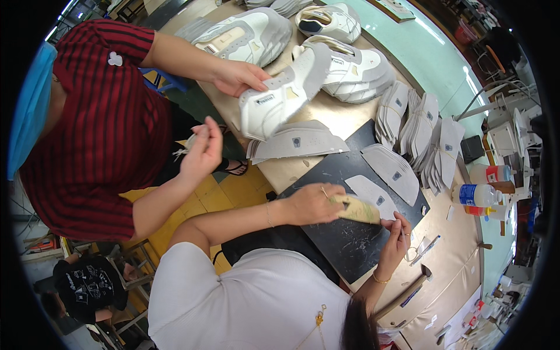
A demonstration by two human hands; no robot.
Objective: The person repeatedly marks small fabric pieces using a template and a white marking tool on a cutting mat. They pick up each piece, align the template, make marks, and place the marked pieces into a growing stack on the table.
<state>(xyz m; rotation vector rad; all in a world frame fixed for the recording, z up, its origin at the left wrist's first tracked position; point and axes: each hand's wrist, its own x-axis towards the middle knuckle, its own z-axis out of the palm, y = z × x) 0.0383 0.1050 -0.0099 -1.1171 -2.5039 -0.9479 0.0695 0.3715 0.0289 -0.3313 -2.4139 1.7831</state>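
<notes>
My left hand (315,204) is closed on a curved cream-yellow piece (359,211) with greenish markings, held above a black board (326,233). My right hand (398,233) is at the piece's other end, fingers pinched; a thin white stick-like thing shows by them, its kind unclear. Under the cream piece lies a grey shoe-upper piece (368,189) with a dark patch. A fanned stack of similar grey pieces (392,174) rests just beyond. To the left, a co-worker's hand (239,77) holds a white and grey shoe upper (286,93); their other hand (203,149) is raised and holds no shoe.
Stitched shoe uppers (356,73) are piled at the far side. Tied bundles of grey pieces (420,122) stand at the right, beside bottles (477,194). A hammer (405,294) and a pen (430,249) lie near my right arm. Another grey stack (300,141) lies on the left.
</notes>
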